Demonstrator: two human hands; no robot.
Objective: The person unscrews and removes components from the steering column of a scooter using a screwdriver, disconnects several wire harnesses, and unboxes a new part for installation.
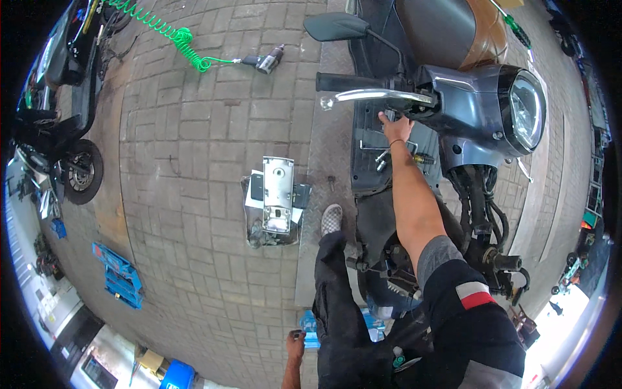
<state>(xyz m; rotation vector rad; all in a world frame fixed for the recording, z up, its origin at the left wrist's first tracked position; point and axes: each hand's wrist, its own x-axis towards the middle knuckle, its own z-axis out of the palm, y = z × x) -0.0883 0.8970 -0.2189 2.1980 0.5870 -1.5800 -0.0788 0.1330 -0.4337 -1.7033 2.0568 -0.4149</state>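
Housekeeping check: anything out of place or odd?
Yes, mildly: the green coiled hose is bunched into a clump rather than evenly coiled, with a power tool left lying on the paving. Loose tools also clutter the footboard near the right hand.

On the grey brick paving (201,142) I see a green coiled air hose (186,48) bunched into a tangle, its straight end reaching an impact wrench (269,61) that lies flat. Off to the left I have a parked motorcycle (79,113), and below it a blue tiered toolbox (120,272). Nearer the middle, a silver metal housing (278,187) rests over a plastic bag (285,239). Toward the lower-left rim I make out a blue container (178,375) beside a tan box (152,360).
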